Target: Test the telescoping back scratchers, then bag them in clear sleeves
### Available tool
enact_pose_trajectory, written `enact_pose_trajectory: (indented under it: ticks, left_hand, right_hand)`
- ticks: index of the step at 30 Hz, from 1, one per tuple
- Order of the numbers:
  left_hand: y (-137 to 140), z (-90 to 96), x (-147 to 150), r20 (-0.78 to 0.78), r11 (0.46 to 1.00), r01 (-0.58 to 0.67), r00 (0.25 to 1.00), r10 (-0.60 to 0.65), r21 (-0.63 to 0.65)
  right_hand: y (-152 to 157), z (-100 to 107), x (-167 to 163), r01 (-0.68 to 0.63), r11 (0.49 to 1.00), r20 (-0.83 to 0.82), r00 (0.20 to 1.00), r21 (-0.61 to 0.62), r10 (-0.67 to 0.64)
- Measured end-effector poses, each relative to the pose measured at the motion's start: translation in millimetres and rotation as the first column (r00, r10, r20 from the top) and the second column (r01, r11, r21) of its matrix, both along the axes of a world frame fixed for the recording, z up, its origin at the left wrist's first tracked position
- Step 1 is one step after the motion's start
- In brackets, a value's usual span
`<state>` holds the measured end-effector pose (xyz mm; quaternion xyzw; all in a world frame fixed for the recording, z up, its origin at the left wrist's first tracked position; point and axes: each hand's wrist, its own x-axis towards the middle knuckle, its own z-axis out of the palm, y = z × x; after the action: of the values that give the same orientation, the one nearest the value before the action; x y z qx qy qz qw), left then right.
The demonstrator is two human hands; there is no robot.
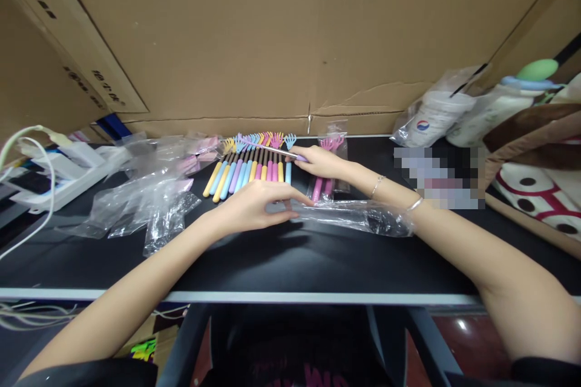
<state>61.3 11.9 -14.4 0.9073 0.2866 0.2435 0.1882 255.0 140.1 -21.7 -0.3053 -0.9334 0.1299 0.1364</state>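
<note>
My left hand (261, 204) pinches the end of a clear plastic bag (363, 217), which stretches to the right under my right forearm. In my right hand (318, 161) is a purple back scratcher (272, 149), gripped by its handle, its rod pointing left over the others. A row of back scratchers (247, 172) with yellow, blue, purple and pink handles lies behind my left hand, claw ends toward the cardboard. Beneath and beside my right hand, pink back scratchers (323, 187) lie in clear bags.
Loose clear bags (154, 175) are heaped at left, near a white power strip (75, 172) with cables. A cardboard wall (290, 42) closes off the back. At right stand a white Pepsi cup (438, 118), a bottle (512, 103) and a patterned cloth bag (540, 193).
</note>
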Motion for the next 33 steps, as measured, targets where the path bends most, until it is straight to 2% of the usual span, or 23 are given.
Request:
enact_pose_trajectory:
  ticks: [5,8,11,14,18,25,33]
  left_hand:
    - [0,1.5,0,-0.024,1.0,-0.01,1.0,0.011,0.027]
    - [0,2.4,0,-0.035,0.999,-0.038,0.999,0.04,0.034]
    - [-1,2.9,0,-0.048,0.998,-0.042,0.998,0.044,0.04]
    - [-1,3.3,0,-0.065,0.999,-0.032,0.997,0.034,0.041]
    - [-2,3.6,0,-0.06,0.999,-0.017,0.998,0.019,0.037]
    - [-1,1.6,0,-0.072,0.999,-0.014,0.997,0.016,0.03]
    - [-1,2.0,0,-0.09,0.999,-0.019,0.996,0.023,0.044]
  right_hand:
    - [2,-1,0,-0.01,0.999,-0.069,0.998,-0.033,0.008]
    - [1,3,9,-0.03,1.0,-0.11,0.994,-0.01,0.028]
    - [0,9,31,-0.021,0.999,-0.161,0.987,0.038,0.027]
    - [-4,13,60,0.061,0.995,-0.173,0.984,0.08,-0.046]
    - [-13,4,86,0.079,0.995,-0.126,0.99,0.066,-0.07]
    - [-10,-23,84,0.018,0.997,-0.089,0.996,0.077,-0.011]
    - [11,-22,82,-0.047,0.998,-0.045,0.998,0.048,0.049]
